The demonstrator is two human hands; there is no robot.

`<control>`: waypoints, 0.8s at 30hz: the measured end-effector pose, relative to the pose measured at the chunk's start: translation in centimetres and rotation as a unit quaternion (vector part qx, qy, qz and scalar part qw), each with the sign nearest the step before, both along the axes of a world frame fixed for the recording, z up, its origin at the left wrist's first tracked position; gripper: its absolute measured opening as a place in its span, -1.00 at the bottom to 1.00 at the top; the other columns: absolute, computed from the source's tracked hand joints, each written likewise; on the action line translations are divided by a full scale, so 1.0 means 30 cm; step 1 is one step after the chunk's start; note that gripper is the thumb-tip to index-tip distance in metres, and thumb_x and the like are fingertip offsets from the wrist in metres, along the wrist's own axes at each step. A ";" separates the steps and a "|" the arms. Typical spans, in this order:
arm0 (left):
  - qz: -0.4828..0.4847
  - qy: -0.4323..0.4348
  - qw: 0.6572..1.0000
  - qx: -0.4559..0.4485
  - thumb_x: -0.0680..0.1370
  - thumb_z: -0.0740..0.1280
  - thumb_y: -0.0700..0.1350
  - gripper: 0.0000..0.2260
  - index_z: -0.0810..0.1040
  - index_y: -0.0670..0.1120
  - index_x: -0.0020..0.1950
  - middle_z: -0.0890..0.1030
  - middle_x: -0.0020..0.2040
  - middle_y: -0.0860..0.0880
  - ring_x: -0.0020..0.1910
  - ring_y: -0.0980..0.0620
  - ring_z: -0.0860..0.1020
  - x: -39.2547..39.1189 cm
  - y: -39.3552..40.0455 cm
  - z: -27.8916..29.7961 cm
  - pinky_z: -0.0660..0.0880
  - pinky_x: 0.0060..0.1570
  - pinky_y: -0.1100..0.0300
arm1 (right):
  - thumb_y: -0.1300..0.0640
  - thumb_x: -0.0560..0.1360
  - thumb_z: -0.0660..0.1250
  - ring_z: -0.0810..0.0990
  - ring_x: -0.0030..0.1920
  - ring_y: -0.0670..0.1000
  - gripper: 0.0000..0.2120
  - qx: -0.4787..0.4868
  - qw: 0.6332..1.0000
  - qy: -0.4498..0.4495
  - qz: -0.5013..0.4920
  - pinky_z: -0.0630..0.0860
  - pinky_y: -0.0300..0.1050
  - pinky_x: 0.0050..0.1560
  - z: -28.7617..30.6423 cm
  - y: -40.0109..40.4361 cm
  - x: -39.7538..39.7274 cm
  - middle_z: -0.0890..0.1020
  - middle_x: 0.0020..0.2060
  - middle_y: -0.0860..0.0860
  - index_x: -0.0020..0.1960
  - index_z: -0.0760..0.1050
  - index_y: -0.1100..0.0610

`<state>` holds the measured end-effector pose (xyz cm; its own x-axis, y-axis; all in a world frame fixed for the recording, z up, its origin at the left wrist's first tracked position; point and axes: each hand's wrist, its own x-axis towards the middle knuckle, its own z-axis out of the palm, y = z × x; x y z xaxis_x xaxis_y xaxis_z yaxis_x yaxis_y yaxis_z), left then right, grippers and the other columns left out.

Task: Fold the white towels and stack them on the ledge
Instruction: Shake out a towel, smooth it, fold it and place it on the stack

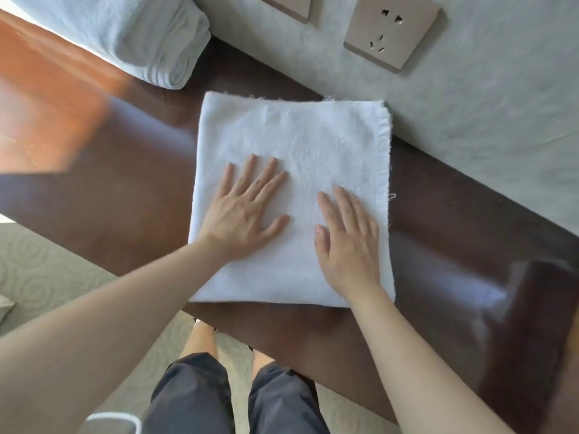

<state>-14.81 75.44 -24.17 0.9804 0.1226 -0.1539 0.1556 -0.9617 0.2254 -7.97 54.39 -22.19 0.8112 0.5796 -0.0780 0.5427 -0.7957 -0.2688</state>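
Both hands, left hand [242,211] and right hand [347,242], press flat with fingers straight on the near half of the towel [313,139], its far half stretching away toward the wall.

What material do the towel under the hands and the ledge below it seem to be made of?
Towel: looks like white cotton terry, matte, with a nubby surface and loose threads fraying at the far and right edges.
Ledge: seems dark brown wood or veneer with a glossy lacquer; it shows bright reflections. Solid or veneer cannot be told.
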 end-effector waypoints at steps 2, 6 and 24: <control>-0.085 0.001 0.996 0.001 0.64 0.00 0.33 -0.32 -0.01 0.05 0.68 -0.03 0.68 0.04 0.65 -0.09 -0.16 0.043 0.066 0.002 -0.18 0.59 -0.18 | 0.02 0.64 0.21 0.32 0.46 0.09 -0.54 0.001 0.999 -0.015 -0.032 0.19 0.04 0.39 -0.015 -0.029 -0.060 0.39 0.51 0.06 0.53 0.35 0.03; -0.139 -0.020 0.990 0.030 0.64 0.02 0.31 -0.35 -0.02 0.11 0.68 -0.02 0.68 0.02 0.66 -0.12 -0.13 0.065 0.093 -0.009 -0.14 0.58 -0.26 | 0.05 0.58 0.27 0.52 0.15 0.17 -0.68 0.028 0.995 -0.065 -0.064 0.34 0.10 0.17 -0.010 0.044 -0.019 0.55 0.20 0.08 0.30 0.50 0.10; -0.082 -0.058 0.994 0.033 0.57 0.06 0.36 -0.23 -0.02 0.03 0.68 0.04 0.68 -0.07 0.65 -0.15 -0.05 0.064 0.093 -0.022 -0.03 0.58 -0.26 | -0.18 0.67 -0.01 -0.07 0.64 0.10 -0.41 -0.018 0.999 -0.006 -0.036 -0.14 0.19 0.60 -0.031 0.271 0.214 0.01 0.65 0.04 0.65 0.01 -0.07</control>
